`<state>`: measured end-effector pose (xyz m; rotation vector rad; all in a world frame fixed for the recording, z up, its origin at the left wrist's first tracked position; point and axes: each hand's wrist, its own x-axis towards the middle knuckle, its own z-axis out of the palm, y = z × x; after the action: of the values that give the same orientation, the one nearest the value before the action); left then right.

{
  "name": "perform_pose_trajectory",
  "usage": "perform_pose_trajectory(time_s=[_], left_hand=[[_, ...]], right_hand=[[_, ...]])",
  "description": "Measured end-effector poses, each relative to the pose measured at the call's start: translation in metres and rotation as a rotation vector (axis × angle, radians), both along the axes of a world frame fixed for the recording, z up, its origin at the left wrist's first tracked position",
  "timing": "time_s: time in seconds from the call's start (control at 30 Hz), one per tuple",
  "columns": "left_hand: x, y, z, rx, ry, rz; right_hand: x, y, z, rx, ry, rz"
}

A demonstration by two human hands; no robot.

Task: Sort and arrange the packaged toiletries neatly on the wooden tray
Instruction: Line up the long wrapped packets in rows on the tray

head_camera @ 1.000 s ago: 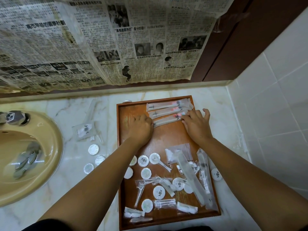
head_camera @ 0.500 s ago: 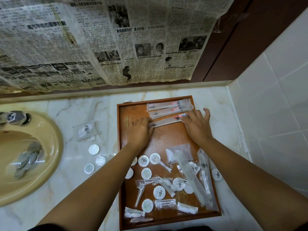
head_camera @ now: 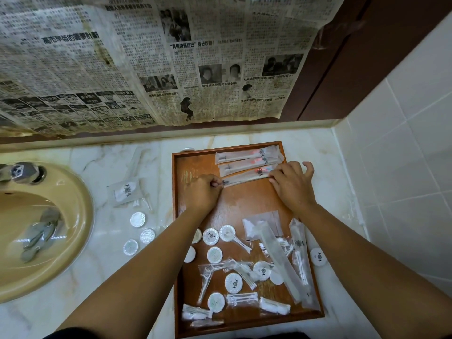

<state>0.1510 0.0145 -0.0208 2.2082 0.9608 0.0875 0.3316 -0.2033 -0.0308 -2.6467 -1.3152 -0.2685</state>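
Third long packet [head_camera: 247, 176]: your left hand [head_camera: 204, 194] hides its left tip, your right hand [head_camera: 292, 184] its right end.
Round packets [head_camera: 190, 254]: your left forearm [head_camera: 146, 265] covers part of two.
Sink [head_camera: 73, 216]: cut by the left edge; contents blurred.

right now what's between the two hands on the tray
In the head view, one long packet spans the gap: the left hand pinches one end, the right hand rests on the other. Nearer the camera, only bare wooden tray.
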Motion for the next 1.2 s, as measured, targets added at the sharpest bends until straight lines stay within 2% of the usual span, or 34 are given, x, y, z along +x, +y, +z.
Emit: perform_pose_trajectory(time_s=[0.23,0.33,0.43,0.6,0.77,0.97,1.2], left_hand=[[0.000,0.000,0.001,0.185,0.036,-0.094],[0.001,0.001,0.001,0.200,0.021,-0.113],[0.002,0.002,0.001,0.231,0.018,-0.144],[0.007,0.000,0.002,0.326,0.082,-0.186],[0.007,-0.001,0.003,0.434,0.105,-0.211],[0.010,-0.003,0.004,0.429,0.113,-0.195],[0.012,-0.004,0.004,0.475,0.146,-0.221]], right_hand=[[0.004,-0.002,0.008,-0.155,0.080,-0.041],[0.005,0.002,0.009,-0.216,0.145,-0.081],[0.003,0.004,0.012,-0.256,0.128,-0.092],[-0.001,0.008,0.013,-0.265,0.123,-0.140],[0.001,0.014,0.015,-0.143,0.166,-0.252],[0.001,0.000,0.013,-0.042,0.042,-0.090],[0.003,-0.003,0.015,-0.112,0.014,-0.022]])
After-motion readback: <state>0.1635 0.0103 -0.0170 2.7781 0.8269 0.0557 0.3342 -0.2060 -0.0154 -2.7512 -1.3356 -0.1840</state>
